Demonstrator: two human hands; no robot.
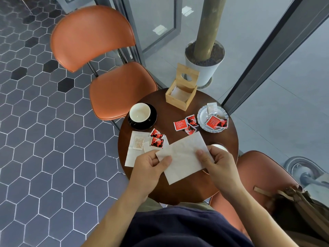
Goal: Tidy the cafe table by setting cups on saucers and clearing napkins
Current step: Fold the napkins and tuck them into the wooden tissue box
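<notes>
- Both hands hold one white napkin (183, 157) above the near part of the round table (178, 191). Left hand (151, 163) pinches its left edge, thumb on top; right hand (217, 163) pinches the right edge likewise. Sheet is flat and lifted, not lying on the wood.
- Just behind the right hand, a pale cup rim (219, 147) shows; mostly hidden, so cannot tell whether a saucer sits under it.
- Left of the hands: a second napkin (132, 154) lies on the table, part over the edge, with a pale packet and two red sachets (156, 139) on it. Not cleared.
- Mid-table: loose red sachets (186, 124) on the bare wood.
- Far left: white cup (139, 112) already seated on the black saucer (151, 122). That pair looks done.
- Far right: patterned plate (202, 120) holding more sachets.
- Farthest: wooden napkin box (181, 92), lid up, white paper inside.
- Judgement: roughly midway. One cup set, one napkin in hand, one napkin and possibly the near cup remaining.
</notes>
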